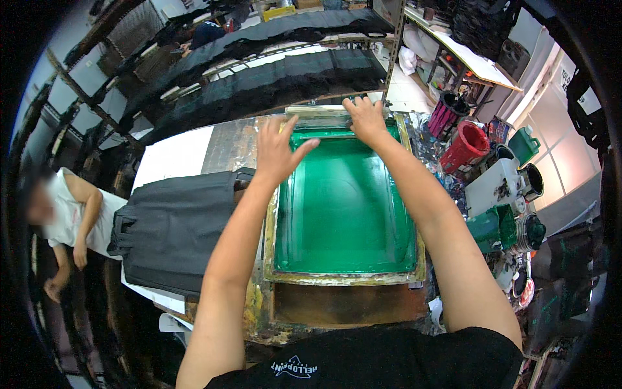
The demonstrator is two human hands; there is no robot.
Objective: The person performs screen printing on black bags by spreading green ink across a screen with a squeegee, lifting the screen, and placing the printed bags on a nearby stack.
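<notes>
A screen-printing frame [420, 269] lies flat on the worktable before me, its mesh coated in wet green ink [343, 214]. At its far end a squeegee [317, 118] with a pale top edge stands across the screen. My right hand [368, 122] has its fingers curled over the squeegee's right part. Near the squeegee's left end is my left hand [277, 150], with fingers spread and thumb stretched over the green ink; its fingertips are close to the squeegee, and I cannot tell if they touch it. Left of the frame lies dark fabric [178, 230].
To the right stand a red ink bucket [465, 148], a green-stained container [491, 227], a green jug [520, 145] and several open cans. A person [84, 207] in white is at the left. Racks with dark fabric [291, 78] stretch behind the table.
</notes>
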